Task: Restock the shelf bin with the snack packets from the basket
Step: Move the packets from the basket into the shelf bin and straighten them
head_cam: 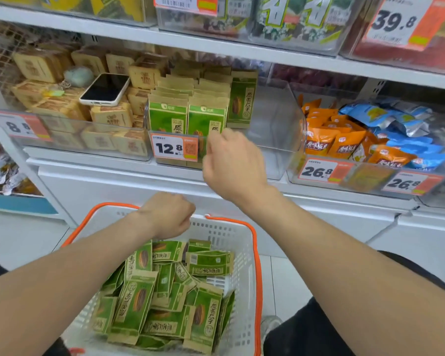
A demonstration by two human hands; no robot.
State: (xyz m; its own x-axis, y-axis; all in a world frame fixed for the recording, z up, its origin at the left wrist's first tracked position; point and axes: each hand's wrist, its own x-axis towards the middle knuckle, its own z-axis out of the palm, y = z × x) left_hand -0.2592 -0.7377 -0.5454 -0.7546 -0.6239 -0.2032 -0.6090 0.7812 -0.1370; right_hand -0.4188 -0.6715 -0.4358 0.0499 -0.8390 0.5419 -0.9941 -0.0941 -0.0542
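Rightward, the clear plastic shelf bin (269, 119) has room; right hand (233, 163) curls empty at its front edge, left hand (168, 214) below, grip unseen.

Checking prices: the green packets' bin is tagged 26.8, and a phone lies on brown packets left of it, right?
No: the head view shows that bin with a 12.8 tag. The phone does lie on brown packets left of it.

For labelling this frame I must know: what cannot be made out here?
Head view only:
- Left hand: fingers hidden under its own back; any grip unclear.
- Right hand: fingers hidden likewise.
- Basket: near end cut off by bottom edge.
- Price tag small print: too small.
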